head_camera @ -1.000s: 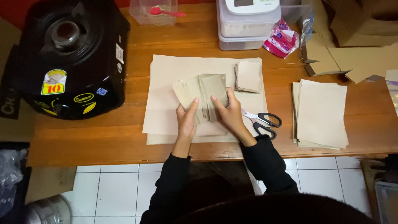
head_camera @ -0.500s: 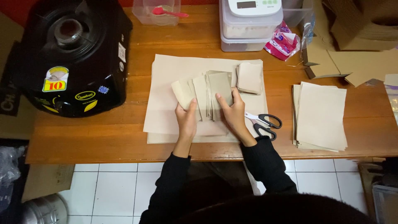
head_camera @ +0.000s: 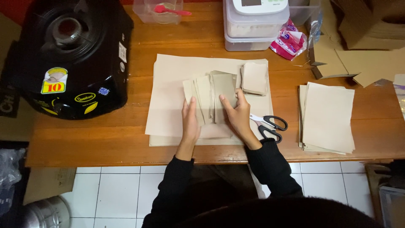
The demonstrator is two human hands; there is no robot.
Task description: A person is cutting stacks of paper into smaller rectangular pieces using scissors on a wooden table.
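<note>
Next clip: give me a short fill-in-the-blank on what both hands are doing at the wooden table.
1. Both hands rest on a fanned set of small ____ paper pieces.
2. The black-handled ____ lie just beside the right hand.
3. The left hand rests on the ____ side of the fan.

Missing words: brown; scissors; left

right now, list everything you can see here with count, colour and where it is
folded paper pieces: several, tan, fanned under both hands
small paper stack: one, tan, right of the fan
large paper sheets: a few, beige, mid table
paper pile: one, beige, right side
scissors: one, black handles, beside right wrist
stove: one, black, left end
clear tub: one, pink spoon inside, top edge
stacked containers: white, top centre
pink packet: one, beside containers
cardboard: brown, top right
table: one, wooden
left hand: on the fan
right hand: on the fan
</note>
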